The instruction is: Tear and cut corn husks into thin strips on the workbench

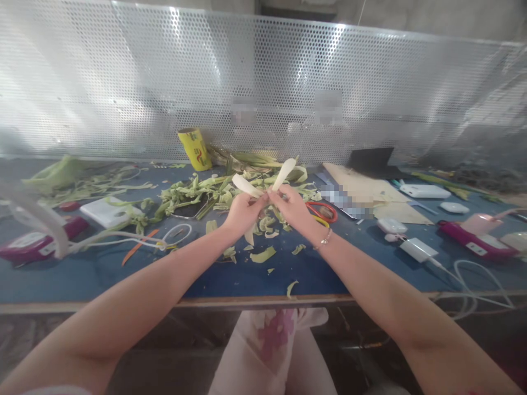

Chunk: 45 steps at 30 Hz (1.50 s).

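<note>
A perforated metal screen backs a blue-topped desk, which carries a wide scatter of green leaf trimmings across its middle and left. Both bare hands are raised just above the desk centre, meeting over the scraps. The left hand has its grip pressed together on a pale leaf strip that angles up and to the left; the right hand, with a thin bracelet at the wrist, has its grip pinching a second pale leaf strip rising up and to the right. The two strips part in a V from the point where the fingertips meet; whether they join there as one piece is hidden by the fingers. Judged from this, the step in hand is splitting or peeling a strip apart. The next move would call for a steady outward pull with both pinches held firm, so the strip parts cleanly rather than snapping. Red-handled scissors lie just right of the hands, a yellow cup stands tilted at the screen, and white chargers with cables lie to the right.
</note>
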### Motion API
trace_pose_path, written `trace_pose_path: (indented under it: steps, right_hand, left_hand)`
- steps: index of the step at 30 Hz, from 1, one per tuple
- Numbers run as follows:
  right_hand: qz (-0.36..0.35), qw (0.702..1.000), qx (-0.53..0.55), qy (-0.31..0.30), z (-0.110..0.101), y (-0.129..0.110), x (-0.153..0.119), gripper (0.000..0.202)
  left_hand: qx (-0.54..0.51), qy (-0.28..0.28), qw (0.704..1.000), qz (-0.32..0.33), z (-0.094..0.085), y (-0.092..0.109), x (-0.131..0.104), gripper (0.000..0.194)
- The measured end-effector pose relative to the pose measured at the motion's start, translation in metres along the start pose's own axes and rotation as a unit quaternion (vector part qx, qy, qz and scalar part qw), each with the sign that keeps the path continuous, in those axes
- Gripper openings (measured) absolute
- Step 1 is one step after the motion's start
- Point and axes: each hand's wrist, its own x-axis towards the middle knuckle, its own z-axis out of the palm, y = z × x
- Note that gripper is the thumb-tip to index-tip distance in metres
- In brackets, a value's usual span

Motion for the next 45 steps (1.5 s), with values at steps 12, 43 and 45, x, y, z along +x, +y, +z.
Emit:
trace_pose_path:
  steps: [12, 43, 45]
  right_hand:
    - [0.050, 0.985, 0.155, 0.056, 0.000, -0.007, -0.004, 0.025]
    - [0.018, 0.989, 0.062, 0.132, 0.015, -0.007, -0.012, 0.020]
    - [0.003, 0.988, 0.067, 0.140, 0.015, -0.008, -0.014, 0.020]
  left_hand:
    - [-0.037, 0.081, 0.996, -0.005, 0.001, -0.001, -0.001, 0.023]
    - [-0.170, 0.080, 0.982, 0.004, 0.016, 0.002, -0.009, 0.019]
    - [-0.269, 0.059, 0.961, -0.037, 0.020, 0.006, -0.010, 0.014]
